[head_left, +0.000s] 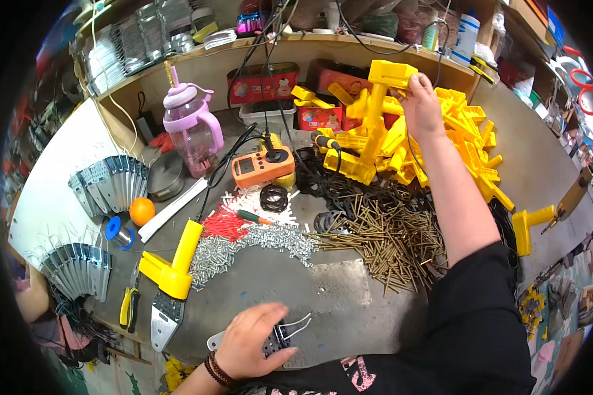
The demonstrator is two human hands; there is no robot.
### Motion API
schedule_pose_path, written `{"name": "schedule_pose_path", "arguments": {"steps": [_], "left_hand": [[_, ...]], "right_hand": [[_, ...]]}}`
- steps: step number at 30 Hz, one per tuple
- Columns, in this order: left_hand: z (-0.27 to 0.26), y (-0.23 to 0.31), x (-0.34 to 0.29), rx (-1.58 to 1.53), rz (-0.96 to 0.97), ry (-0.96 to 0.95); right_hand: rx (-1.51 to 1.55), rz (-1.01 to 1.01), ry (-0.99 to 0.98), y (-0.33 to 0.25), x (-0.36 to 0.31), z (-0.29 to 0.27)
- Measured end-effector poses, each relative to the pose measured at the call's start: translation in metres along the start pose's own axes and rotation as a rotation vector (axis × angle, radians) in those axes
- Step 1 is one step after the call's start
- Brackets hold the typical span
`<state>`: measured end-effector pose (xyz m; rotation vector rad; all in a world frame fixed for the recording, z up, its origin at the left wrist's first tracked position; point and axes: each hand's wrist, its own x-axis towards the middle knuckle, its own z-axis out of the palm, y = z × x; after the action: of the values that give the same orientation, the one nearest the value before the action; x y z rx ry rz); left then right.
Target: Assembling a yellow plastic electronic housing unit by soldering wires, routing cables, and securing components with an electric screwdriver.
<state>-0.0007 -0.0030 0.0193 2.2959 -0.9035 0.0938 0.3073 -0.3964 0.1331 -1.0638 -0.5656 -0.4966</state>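
My right hand (423, 108) reaches to the back right, its fingers closed on the end of a yellow plastic handle housing (392, 74). That housing is raised at the edge of a heap of similar yellow housings (458, 125). Low in the middle, my left hand (244, 342) curls over a metal plate with a black part and white wires (278, 337) on the table. Thumb and fingers lie on either side of it, and the palm hides much of the plate. To its left lies a yellow handle (178, 276) joined to a black section and metal blade plate (166, 322).
Brass-coloured long screws (395, 237), small silver screws (217, 260) and red sleeves (224, 224) lie in piles mid-table. An orange power unit (263, 168) and a pink bottle (192, 128) stand behind. At left are yellow-handled pliers (130, 306), a solder spool (119, 232) and rowed metal plates (76, 270).
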Motion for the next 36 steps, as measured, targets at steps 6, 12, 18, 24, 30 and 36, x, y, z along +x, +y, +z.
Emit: {"name": "schedule_pose_path", "arguments": {"steps": [6,12,18,24,30,36], "left_hand": [[-0.037,0.041,0.029,0.094,0.055,0.44],[-0.019,0.037,0.023,-0.169,-0.004,0.581],[-0.004,0.037,-0.018,-1.071,-0.322,0.898],[-0.001,0.036,-0.025,-1.56,-0.454,0.89],[0.002,0.037,-0.03,-1.702,-0.444,0.739],[0.005,0.035,-0.035,-1.725,-0.401,0.762]], "right_hand": [[-0.802,0.029,-1.114,-0.117,-0.128,0.146],[-0.987,-0.023,-0.88,-0.103,-0.163,0.129],[-1.555,0.335,-0.96,-0.056,-0.214,0.051],[-1.63,0.073,-1.276,-0.055,-0.209,0.069],[-1.643,-0.136,-1.52,-0.048,-0.201,0.061],[-1.119,-0.044,-0.786,-0.037,-0.202,0.035]]}}
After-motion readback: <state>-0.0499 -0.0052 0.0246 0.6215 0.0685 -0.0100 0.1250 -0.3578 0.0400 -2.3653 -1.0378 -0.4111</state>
